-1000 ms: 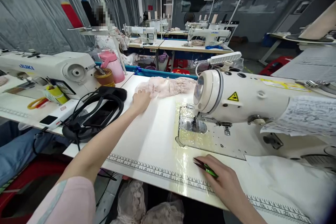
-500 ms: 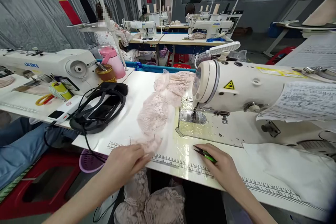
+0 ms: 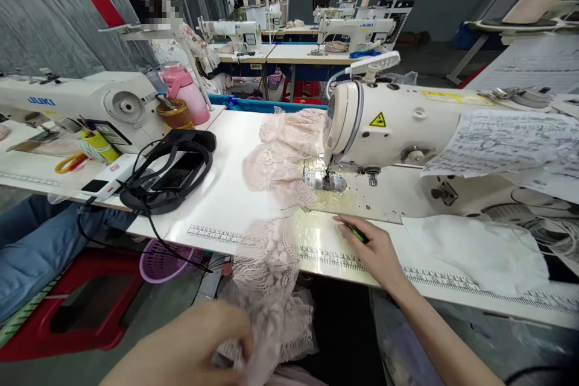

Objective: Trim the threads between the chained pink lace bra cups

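A long piece of pale pink lace fabric (image 3: 266, 247) runs from beside the sewing machine (image 3: 402, 123) across the tabletop, over the front edge and down to the lap. At the lower left, my left hand (image 3: 199, 338) is closed on the lace below the table edge, slightly blurred. My right hand (image 3: 377, 247) rests on the table in front of the needle plate, closed around small thread snips (image 3: 357, 231) with a green handle and dark blades. More lace lies gathered left of the needle area. A printed ruler strip (image 3: 335, 258) lines the front edge.
A black headset (image 3: 174, 172) with cables lies left on the table. A white cloth (image 3: 479, 250) is at the right. Below stand a purple basket (image 3: 165, 262) and red stool (image 3: 76, 338). Another person's jeans-clad leg (image 3: 43, 235) is at the left.
My left hand has moved from the table edge down toward the lap, drawing the lace over the edge. My right hand stays near the machine with the snips. The view has shifted a little.
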Tool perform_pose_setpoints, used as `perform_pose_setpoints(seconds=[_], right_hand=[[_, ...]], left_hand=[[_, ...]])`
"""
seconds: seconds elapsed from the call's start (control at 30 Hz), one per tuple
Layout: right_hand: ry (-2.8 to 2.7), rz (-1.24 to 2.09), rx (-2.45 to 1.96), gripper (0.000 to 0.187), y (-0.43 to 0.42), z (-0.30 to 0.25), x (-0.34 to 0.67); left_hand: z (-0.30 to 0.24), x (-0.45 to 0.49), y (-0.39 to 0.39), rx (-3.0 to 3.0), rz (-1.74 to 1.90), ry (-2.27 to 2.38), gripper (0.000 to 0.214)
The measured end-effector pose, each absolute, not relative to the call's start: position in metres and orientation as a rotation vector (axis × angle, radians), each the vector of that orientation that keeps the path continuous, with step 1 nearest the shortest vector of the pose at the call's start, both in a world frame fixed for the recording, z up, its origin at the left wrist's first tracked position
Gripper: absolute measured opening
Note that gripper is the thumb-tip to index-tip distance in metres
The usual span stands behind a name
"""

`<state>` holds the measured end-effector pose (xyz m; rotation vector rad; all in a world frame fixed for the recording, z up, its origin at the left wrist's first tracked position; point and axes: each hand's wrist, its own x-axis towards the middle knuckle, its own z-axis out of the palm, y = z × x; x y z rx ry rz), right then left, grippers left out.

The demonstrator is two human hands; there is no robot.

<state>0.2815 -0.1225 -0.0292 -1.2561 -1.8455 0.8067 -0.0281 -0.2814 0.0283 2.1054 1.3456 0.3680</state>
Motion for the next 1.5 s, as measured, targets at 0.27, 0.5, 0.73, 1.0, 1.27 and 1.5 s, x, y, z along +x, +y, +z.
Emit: perform_pose_setpoints(seconds=[0.27, 0.5, 0.73, 1.0, 1.27, 1.5], right_hand=[[-1.784, 0.76, -1.229, 0.034, -0.131, -0.026, 0.279], [-1.613, 1.459, -1.227, 0.041, -0.18, 0.001, 0.274], [-1.482, 2.321, -1.067, 0.049, -0.222, -0.024, 0.253], [-1.562, 2.327, -1.029, 0.05, -0.231, -0.064, 0.235], [-1.648, 2.229, -0.947, 0.05, -0.228, -0.06, 0.224], [-1.655, 2.196, -0.915, 0.034, -0.228, -0.055, 0.221]], left_hand=[[-0.001, 0.028, -0.198, 2.07, 0.58, 2.204, 0.039], [-0.008, 0.046, -0.22, 1.614, 0.876, 1.558, 0.026], [-0.033, 0.042, -0.295, 0.657, 0.911, 1.102, 0.028], [-0.055, 0.035, -0.315, 0.534, 0.857, 1.139, 0.035], [-0.049, 0.032, -0.317, 0.556, 0.834, 1.163, 0.034], [-0.05, 0.031, -0.316, 0.557, 0.83, 1.162, 0.034]])
